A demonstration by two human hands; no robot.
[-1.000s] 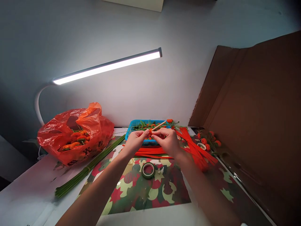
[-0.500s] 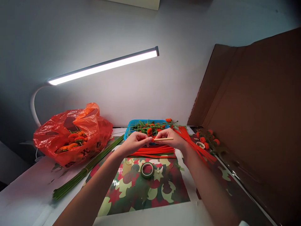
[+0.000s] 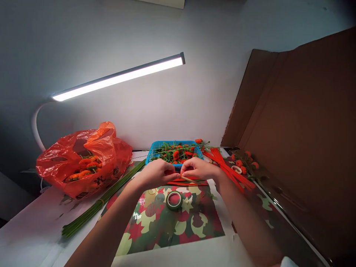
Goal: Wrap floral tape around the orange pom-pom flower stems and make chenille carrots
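Observation:
My left hand (image 3: pixel 154 172) and my right hand (image 3: pixel 198 169) meet above the patterned mat (image 3: pixel 172 218), fingers pinched together. Between them is a thin wooden stick (image 3: pixel 190 180), with a bit of red pipe cleaner at the fingertips; the right hand grips the stick and the left pinches the red piece at its end. Under the hands lies a flat bundle of red pipe cleaners (image 3: pixel 185 181). A roll of green tape (image 3: pixel 174 200) rests on the mat just in front of the hands.
A blue basket (image 3: pixel 155 150) of green stems and orange pompoms stands behind the hands. To the left are a red plastic bag (image 3: pixel 83 163) and a bundle of green wires (image 3: pixel 102 202). More red pipe cleaners (image 3: pixel 228 168), pompoms and a cardboard box (image 3: pixel 300 129) lie right. A lamp bar (image 3: pixel 116 78) hangs overhead.
The stick swung from pointing up-right, through level, to pointing down-right, as my hands turned it. Both hands dropped slightly toward the mat.

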